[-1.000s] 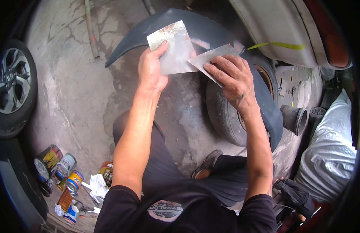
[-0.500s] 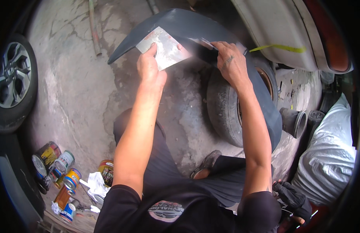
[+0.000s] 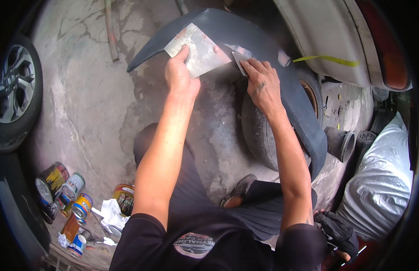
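My left hand (image 3: 180,74) grips a flat square plate (image 3: 199,61) by its near-left side, thumb on top. Pale smears and a small pinkish dab of what looks like putty lie on the plate. In my right hand (image 3: 263,83) a small flat spreader (image 3: 240,62) is pinched between thumb and fingers, just right of the plate's corner. Beyond both hands curves a dark grey car body panel (image 3: 259,40), a bumper or fender. Whitish-pink patches (image 3: 284,58) mark its surface.
A tire (image 3: 259,135) lies under the panel at the right. Several paint cans (image 3: 74,186) and a white cloth (image 3: 111,214) sit at lower left. A car wheel (image 3: 15,86) is far left. A pale car part (image 3: 327,36) with yellow tape and a silvery sheet (image 3: 376,185) are at right.
My right hand has drawn the spreader left and back from the panel toward the plate, uncovering a whitish patch. My left hand has moved slightly right and away with the plate.
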Action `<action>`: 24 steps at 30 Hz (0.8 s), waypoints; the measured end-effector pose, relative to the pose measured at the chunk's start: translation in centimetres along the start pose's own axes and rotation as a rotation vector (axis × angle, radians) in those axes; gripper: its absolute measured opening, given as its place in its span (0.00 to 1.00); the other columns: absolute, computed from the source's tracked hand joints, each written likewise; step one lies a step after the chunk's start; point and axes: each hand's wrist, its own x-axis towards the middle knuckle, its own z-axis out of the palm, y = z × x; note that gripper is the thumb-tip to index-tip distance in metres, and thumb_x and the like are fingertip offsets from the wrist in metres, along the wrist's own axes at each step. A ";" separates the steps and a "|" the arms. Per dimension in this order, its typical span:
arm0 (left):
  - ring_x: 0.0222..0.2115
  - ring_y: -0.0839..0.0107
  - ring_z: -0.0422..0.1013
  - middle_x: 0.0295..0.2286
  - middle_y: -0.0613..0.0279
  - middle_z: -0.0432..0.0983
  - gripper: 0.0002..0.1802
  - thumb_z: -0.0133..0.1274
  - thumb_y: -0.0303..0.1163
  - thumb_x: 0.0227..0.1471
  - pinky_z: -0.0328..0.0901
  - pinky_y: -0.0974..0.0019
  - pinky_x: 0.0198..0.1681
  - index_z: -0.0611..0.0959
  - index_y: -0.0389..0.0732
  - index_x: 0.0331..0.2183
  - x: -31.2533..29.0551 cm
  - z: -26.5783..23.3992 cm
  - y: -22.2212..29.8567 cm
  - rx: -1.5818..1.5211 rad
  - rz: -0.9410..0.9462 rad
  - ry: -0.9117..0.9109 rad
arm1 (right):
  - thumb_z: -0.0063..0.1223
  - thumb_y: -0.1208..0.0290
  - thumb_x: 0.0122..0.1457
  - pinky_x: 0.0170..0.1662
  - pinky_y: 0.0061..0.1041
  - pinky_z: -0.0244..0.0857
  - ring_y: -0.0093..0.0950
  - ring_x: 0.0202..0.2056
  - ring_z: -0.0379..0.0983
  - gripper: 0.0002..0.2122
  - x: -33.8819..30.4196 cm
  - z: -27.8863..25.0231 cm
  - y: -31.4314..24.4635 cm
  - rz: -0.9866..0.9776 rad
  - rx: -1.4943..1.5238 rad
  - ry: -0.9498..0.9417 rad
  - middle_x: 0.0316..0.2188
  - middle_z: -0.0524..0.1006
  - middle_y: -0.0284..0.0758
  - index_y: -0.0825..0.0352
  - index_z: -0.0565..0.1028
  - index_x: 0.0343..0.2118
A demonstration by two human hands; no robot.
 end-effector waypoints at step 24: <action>0.54 0.55 0.73 0.53 0.51 0.74 0.22 0.51 0.28 0.65 0.67 0.45 0.61 0.71 0.33 0.57 -0.2 0.6 0.2 0.100 -0.004 0.057 | 0.50 0.86 0.49 0.50 0.37 0.69 0.39 0.46 0.75 0.21 -7.0 -3.4 -0.1 0.192 0.175 -0.042 0.47 0.81 0.39 0.64 0.81 0.47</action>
